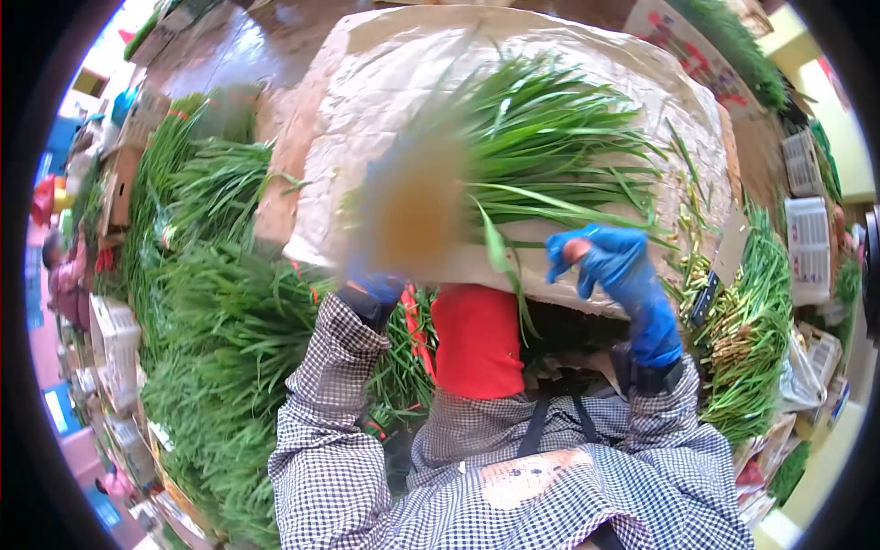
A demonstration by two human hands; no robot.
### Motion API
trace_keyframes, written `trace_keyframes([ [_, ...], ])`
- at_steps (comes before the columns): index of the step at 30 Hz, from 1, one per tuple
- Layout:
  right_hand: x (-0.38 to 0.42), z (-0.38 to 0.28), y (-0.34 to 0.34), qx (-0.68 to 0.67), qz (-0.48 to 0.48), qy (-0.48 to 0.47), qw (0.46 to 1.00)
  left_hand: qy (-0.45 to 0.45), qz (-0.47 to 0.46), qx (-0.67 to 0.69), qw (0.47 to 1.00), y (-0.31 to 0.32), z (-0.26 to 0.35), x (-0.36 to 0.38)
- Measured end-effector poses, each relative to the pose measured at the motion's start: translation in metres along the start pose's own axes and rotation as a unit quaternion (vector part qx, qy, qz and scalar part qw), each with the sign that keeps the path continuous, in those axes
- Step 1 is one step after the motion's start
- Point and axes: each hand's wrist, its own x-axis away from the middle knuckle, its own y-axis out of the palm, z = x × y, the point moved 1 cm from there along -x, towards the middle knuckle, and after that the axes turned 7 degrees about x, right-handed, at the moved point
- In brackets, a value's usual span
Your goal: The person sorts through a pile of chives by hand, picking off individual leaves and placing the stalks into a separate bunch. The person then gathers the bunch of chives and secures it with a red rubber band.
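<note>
A heap of long, flat green leaves (550, 137), like garlic chives, lies on a pale sheet-covered board (357, 55). My right hand (605, 261), in a blue glove with a bare thumb tip, is at the board's near edge just below the leaves. Its fingers are bent but apart, with nothing visible between them. A smeared brownish patch hides most of my left hand (378, 286); only blue glove near the wrist shows, at the left end of the heap. One loose leaf (495, 243) hangs over the near edge toward my red-covered knee (477, 344).
Large piles of green leaves (220, 339) fill the left side. At right, a broad-bladed knife (731, 246) with a black handle rests by cut stalks (733, 339). White crates (808, 247) stand farther right. Another person (69, 284) is at far left.
</note>
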Motion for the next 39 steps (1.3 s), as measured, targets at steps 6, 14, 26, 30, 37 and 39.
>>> trace_keyframes([
  [6, 0.009, 0.010, 0.078, 0.057, -0.128, 0.014, 0.990, -0.197, 0.166, 0.238, 0.936, -0.102, 0.042, 0.019],
  [14, 0.000, 0.030, 0.089, 0.122, -0.101, 0.001, 0.987, -0.306, 0.333, 0.481, 0.751, -0.052, -0.006, 0.038],
  [26, -0.011, 0.039, 0.089, 0.127, -0.103, 0.029, 0.986, -0.082, 0.096, -0.027, 0.992, -0.092, 0.042, 0.014],
  [30, -0.013, 0.042, 0.089, 0.127, -0.090, -0.004, 0.988, -0.056, 0.063, -0.020, 0.996, -0.071, 0.016, 0.012],
  [37, -0.014, 0.051, 0.089, 0.094, -0.093, -0.002, 0.991, -0.068, 0.053, 0.034, 0.996, -0.062, -0.003, 0.017],
  [39, -0.014, 0.051, 0.088, 0.087, -0.091, -0.007, 0.992, -0.119, 0.039, 0.094, 0.988, -0.060, -0.009, 0.019],
])
